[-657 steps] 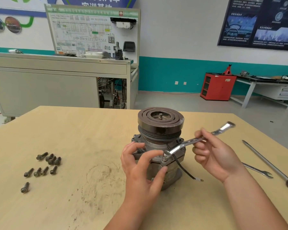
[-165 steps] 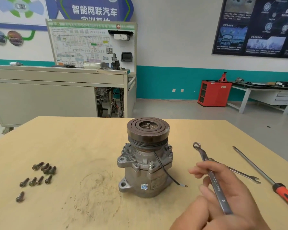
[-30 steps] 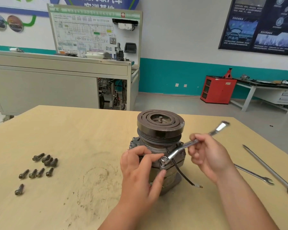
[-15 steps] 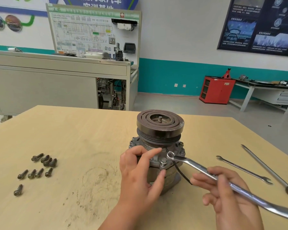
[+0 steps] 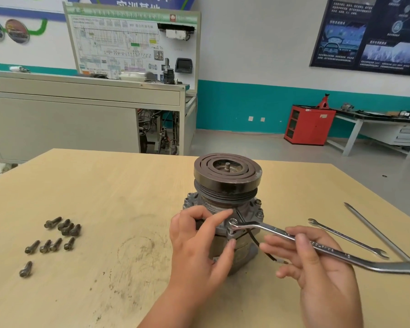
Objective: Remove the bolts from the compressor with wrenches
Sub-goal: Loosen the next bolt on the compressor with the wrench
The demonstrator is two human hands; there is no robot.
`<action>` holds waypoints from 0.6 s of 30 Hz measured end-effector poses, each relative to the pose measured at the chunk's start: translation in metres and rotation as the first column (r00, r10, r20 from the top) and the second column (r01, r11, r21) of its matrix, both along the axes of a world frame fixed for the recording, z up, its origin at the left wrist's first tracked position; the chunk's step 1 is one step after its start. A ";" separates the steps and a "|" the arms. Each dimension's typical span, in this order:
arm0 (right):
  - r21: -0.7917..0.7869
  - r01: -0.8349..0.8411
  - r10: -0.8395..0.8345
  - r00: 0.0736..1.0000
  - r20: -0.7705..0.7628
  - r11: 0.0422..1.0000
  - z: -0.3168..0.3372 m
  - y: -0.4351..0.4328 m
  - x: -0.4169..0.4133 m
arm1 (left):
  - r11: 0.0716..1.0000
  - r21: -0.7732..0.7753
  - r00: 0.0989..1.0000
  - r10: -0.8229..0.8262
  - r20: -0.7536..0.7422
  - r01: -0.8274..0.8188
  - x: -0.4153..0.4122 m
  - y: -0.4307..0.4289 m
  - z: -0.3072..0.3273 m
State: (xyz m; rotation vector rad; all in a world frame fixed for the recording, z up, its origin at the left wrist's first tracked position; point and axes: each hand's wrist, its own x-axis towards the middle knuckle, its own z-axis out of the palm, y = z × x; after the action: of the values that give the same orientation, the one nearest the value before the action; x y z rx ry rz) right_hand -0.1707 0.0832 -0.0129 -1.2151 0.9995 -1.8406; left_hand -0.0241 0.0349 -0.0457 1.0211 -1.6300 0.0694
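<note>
Wooden tabletop carries one compressor upright at its centre, nine loose bolts at nine o'clock, and a slim wrench plus a screwdriver at three o'clock. Left hand grips the compressor body. Right hand pinches a combination wrench, its ring end on a flange bolt.

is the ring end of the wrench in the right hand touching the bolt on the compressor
Touching. The head view shows the wrench ring end seated over the bolt on the compressor flange, with no gap visible; the right hand holds the shank.
</note>
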 end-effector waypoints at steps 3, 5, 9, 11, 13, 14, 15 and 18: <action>0.003 -0.083 0.083 0.997 -0.003 0.997 0.004 -0.007 -0.008 | 1.000 0.006 1.000 -0.004 -0.005 0.004 0.000 0.000 0.000; 0.003 -0.114 0.114 0.993 0.010 0.994 0.008 -0.012 -0.012 | 1.000 0.009 1.000 -0.003 -0.013 0.003 0.000 -0.001 0.000; 0.163 -0.235 0.221 0.970 0.100 0.958 0.025 -0.041 -0.022 | 1.000 0.007 0.999 -0.020 -0.034 0.020 -0.001 -0.001 -0.001; 0.306 -0.328 0.301 0.944 0.134 0.894 0.033 -0.066 -0.029 | 0.999 -0.004 0.998 -0.036 -0.050 0.036 -0.001 -0.002 -0.002; 0.405 -0.436 0.389 0.900 0.197 0.804 0.037 -0.085 -0.031 | 0.999 -0.015 0.997 -0.045 -0.055 0.044 -0.001 -0.002 -0.002; 0.417 -0.480 0.417 0.877 0.239 0.772 0.037 -0.090 -0.031 | 0.999 -0.018 0.998 -0.046 -0.051 0.045 -0.001 -0.002 -0.002; 0.408 -0.511 0.430 0.859 0.278 0.756 0.038 -0.091 -0.031 | 0.999 -0.021 0.998 -0.045 -0.047 0.044 -0.001 -0.002 -0.002; 0.268 -0.504 0.373 0.830 0.415 0.821 0.038 -0.074 -0.033 | 0.999 -0.017 0.998 -0.040 -0.046 0.039 -0.001 -0.001 -0.001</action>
State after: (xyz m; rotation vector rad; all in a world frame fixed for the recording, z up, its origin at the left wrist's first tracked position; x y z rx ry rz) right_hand -0.2035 0.0089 0.0246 -0.7733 0.7346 -1.3510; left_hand -0.0254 0.0342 -0.0467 0.9712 -1.6049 0.0317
